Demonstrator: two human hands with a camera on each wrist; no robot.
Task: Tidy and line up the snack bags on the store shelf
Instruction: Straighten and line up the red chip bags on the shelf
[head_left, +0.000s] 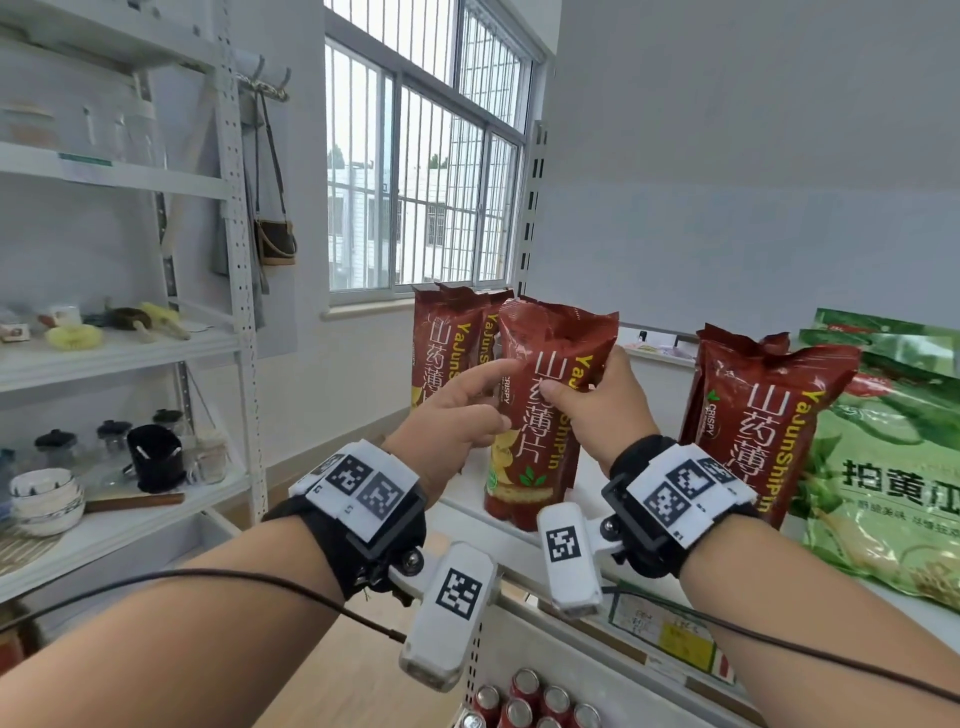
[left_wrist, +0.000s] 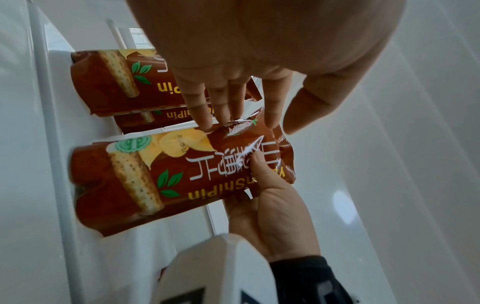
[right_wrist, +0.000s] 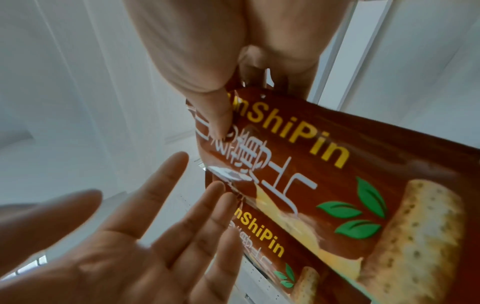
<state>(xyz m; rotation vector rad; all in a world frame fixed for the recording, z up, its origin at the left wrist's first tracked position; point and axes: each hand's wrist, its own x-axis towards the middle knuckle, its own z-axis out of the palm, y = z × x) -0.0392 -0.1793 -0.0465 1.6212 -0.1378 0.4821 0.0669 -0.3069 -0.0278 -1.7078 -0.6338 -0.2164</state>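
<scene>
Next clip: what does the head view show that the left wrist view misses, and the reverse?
Only the head view: a further red bag standing to the right, green bags beside it, red cans on the shelf below.

Only the left wrist view: the left hand from the palm side, straight fingers touching the held bag's edge.

Both: the right hand pinching the red snack bag, more red bags behind.

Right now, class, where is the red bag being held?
In the head view, the red bag stands centre-shelf, gripped by the right hand, between the back red bags and another rightward.
</scene>
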